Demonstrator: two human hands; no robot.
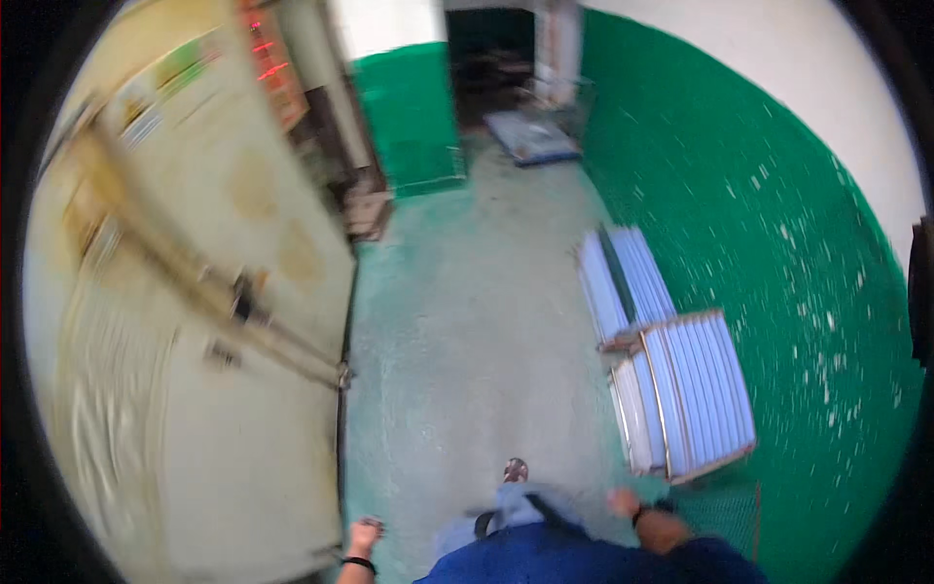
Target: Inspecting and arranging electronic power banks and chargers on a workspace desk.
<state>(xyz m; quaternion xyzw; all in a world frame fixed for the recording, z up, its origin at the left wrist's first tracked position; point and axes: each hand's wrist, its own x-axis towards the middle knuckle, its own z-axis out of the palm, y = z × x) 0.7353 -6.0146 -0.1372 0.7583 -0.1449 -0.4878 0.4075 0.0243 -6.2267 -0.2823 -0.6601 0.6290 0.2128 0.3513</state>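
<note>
My left hand point(365, 533) hangs low in front of me, near the foot of the pale door. Its fingers are curled, with a small dark thing at them that I cannot make out. A dark band circles that wrist. On the other side, my right hand point(625, 502) is smeared by motion, so its fingers do not show clearly. It hangs near the lower end of the stacked pale blue slats or panels point(696, 394), apart from them. A dark band is on this wrist too.
At left stands a large stained cream door point(233, 428) with a long bar point(185, 258) across it. A grey floor point(467, 321) runs ahead to a dark doorway point(489, 49). A flat platform point(532, 136) lies there by the green wall point(671, 127). Brown boxes point(368, 209) sit beyond the door.
</note>
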